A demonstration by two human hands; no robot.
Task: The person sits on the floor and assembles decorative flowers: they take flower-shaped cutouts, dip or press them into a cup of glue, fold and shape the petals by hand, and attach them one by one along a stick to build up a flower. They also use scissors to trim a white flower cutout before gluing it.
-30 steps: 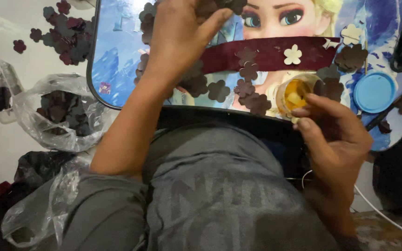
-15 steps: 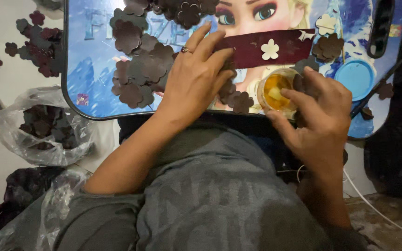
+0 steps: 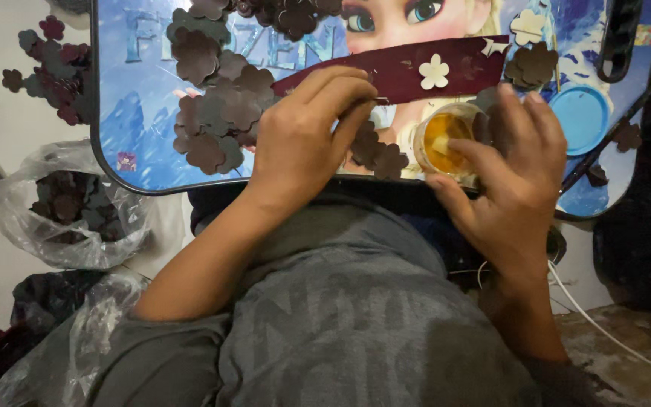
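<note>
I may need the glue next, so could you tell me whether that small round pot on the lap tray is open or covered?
Open: the small pot shows yellow contents from above, no lid on it. The right hand holds it.

The person wears a grey short-sleeved shirt (image 3: 356, 332) of soft, slightly heathered cloth, with large faded lettering in a paler grey across the front. The sleeve (image 3: 167, 362) ends above the elbow, its hem lying in loose folds. Both forearms are bare, with no watch or bracelet showing. The left hand (image 3: 303, 143) and right hand (image 3: 514, 173) are bare too, ungloved, with short nails.
</note>
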